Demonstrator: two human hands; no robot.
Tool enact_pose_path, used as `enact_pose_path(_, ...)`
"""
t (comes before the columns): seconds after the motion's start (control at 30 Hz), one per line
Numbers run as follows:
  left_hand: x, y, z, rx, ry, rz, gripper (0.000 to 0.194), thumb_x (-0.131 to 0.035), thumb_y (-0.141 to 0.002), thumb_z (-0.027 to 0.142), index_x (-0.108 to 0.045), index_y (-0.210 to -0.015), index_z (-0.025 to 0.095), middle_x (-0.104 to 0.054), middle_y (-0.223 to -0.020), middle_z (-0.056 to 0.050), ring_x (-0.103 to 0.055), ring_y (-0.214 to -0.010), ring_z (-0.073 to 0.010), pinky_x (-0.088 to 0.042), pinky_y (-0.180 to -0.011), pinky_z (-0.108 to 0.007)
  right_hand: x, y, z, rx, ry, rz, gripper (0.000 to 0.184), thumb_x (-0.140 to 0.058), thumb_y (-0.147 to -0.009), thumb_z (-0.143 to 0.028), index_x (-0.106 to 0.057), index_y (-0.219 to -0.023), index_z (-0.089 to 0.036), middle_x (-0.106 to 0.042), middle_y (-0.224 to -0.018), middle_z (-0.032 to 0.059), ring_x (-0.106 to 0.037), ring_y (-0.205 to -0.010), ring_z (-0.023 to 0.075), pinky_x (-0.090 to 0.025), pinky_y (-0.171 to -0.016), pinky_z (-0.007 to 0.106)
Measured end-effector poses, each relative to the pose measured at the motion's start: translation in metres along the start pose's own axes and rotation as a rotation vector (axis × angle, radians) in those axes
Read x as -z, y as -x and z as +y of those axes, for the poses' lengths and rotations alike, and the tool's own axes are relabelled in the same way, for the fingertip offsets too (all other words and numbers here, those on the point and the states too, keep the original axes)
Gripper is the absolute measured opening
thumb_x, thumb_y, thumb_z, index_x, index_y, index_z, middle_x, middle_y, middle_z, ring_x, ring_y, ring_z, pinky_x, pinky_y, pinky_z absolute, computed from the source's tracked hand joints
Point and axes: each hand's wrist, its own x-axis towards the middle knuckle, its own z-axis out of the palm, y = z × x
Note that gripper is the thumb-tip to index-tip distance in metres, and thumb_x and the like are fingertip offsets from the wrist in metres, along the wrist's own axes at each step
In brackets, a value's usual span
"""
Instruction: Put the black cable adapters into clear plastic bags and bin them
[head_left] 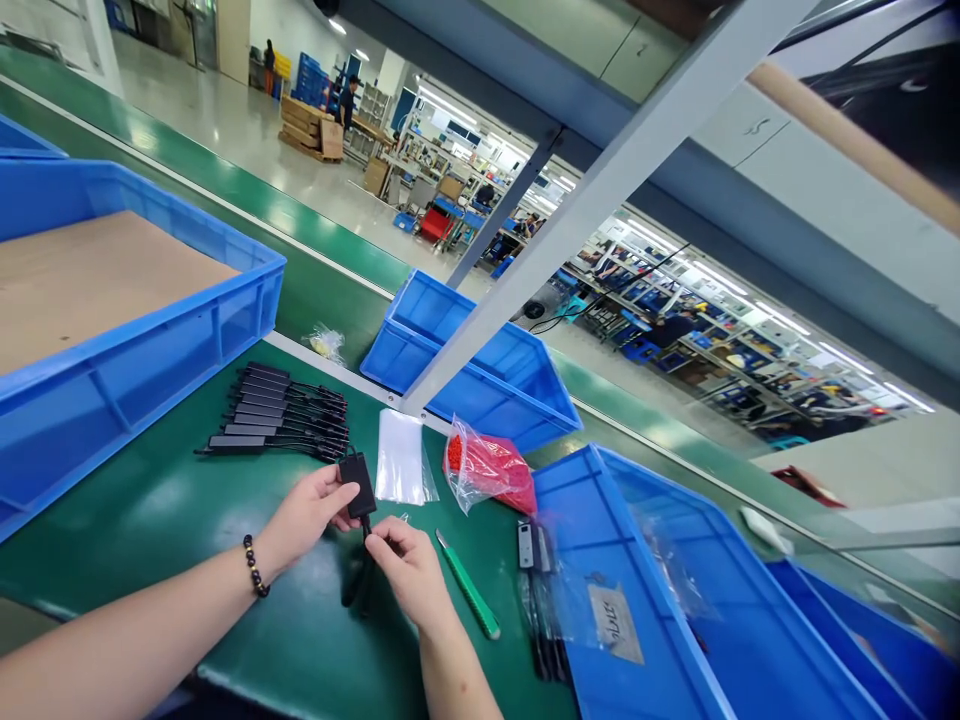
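A small black box with a cable (356, 484), like a power adapter, is pinched between the thumb and fingers of my left hand (319, 510). My right hand (409, 565) closes on its cable just below the box. The cable's lower end hangs dark and partly hidden over the green mat. Left of my hands lies a row of several similar black boxes with cables (259, 408). Beyond my hands is a stack of clear plastic bags (400, 455). A green-handled tool with a pointed metal tip (469, 588) lies to the right of my right hand.
A big blue bin lined with cardboard (150, 330) stands at left. Another blue bin (480, 350) is behind the metal post. A red bag with orange bits (491, 465) lies near it. Bagged black units (536, 590) rest against a blue bin (622, 560) at right.
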Motion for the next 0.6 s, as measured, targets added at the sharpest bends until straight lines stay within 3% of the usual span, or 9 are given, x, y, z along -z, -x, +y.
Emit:
enact_pose_path(0.13, -0.002, 0.001, 0.002, 0.073, 0.086, 0.007, 0.033, -0.054, -0.077, 0.039, -0.051, -0.1, 0.015, -0.06, -0.071, -0.003, -0.055, -0.058, -0.0128, -0.043, -0.053, -0.023, -0.005, 0.003, -0.005, 0.044, 0.137, -0.01, 0.022, -0.053, -0.076, -0.024, -0.057, -0.056, -0.016, -0.048, -0.061, -0.0011, -0.046, -0.06, 0.0103, -0.037, -0.059, 0.022)
enact_pose_path(0.23, -0.003, 0.003, 0.002, 0.227, 0.272, -0.059, 0.043, -0.045, -0.08, 0.049, -0.044, -0.113, 0.022, -0.059, -0.084, -0.005, -0.056, -0.06, -0.015, -0.046, -0.055, -0.029, -0.011, 0.006, -0.011, 0.075, 0.195, -0.011, 0.017, -0.061, -0.071, -0.026, -0.058, -0.056, -0.017, -0.048, -0.062, -0.0019, -0.046, -0.059, 0.01, -0.037, -0.056, 0.021)
enact_pose_path(0.3, -0.003, 0.003, 0.002, 0.312, 0.373, -0.118, 0.048, -0.041, -0.08, 0.054, -0.04, -0.118, 0.026, -0.058, -0.088, -0.005, -0.055, -0.057, -0.0149, -0.046, -0.054, -0.032, -0.004, 0.007, -0.015, 0.123, 0.225, -0.07, 0.012, -0.062, -0.071, -0.029, -0.063, -0.065, -0.019, -0.052, -0.065, -0.0012, -0.049, -0.062, 0.011, -0.039, -0.059, 0.021)
enact_pose_path(0.4, 0.0, 0.001, 0.003, 0.377, 0.44, -0.191, 0.048, -0.04, -0.079, 0.056, -0.041, -0.116, 0.025, -0.058, -0.08, -0.005, -0.047, -0.047, -0.011, -0.039, -0.044, -0.024, 0.029, 0.011, -0.014, 0.135, 0.342, -0.018, 0.013, -0.055, -0.077, -0.029, -0.064, -0.078, -0.021, -0.057, -0.071, 0.0005, -0.052, -0.068, 0.0127, -0.04, -0.063, 0.023)
enact_pose_path(0.5, 0.003, 0.0, 0.004, 0.466, 0.491, -0.272, 0.046, -0.038, -0.079, 0.057, -0.049, -0.1, 0.018, -0.055, -0.071, -0.005, -0.033, -0.039, -0.0055, -0.018, -0.034, -0.015, 0.071, 0.017, 0.007, -0.014, 0.594, 0.184, 0.011, -0.055, -0.074, -0.026, -0.06, -0.082, -0.019, -0.056, -0.077, 0.0018, -0.052, -0.068, 0.0142, -0.038, -0.064, 0.026)
enact_pose_path(0.6, 0.003, 0.0, 0.002, 0.545, 0.509, -0.335, 0.048, -0.036, -0.079, 0.059, -0.051, -0.086, 0.015, -0.052, -0.065, -0.004, -0.026, -0.038, -0.0034, -0.009, -0.034, -0.015, 0.101, 0.024, 0.04, -0.16, 0.756, 0.198, 0.009, -0.06, -0.065, -0.022, -0.055, -0.072, -0.018, -0.054, -0.072, 0.0007, -0.05, -0.064, 0.0144, -0.036, -0.059, 0.025)
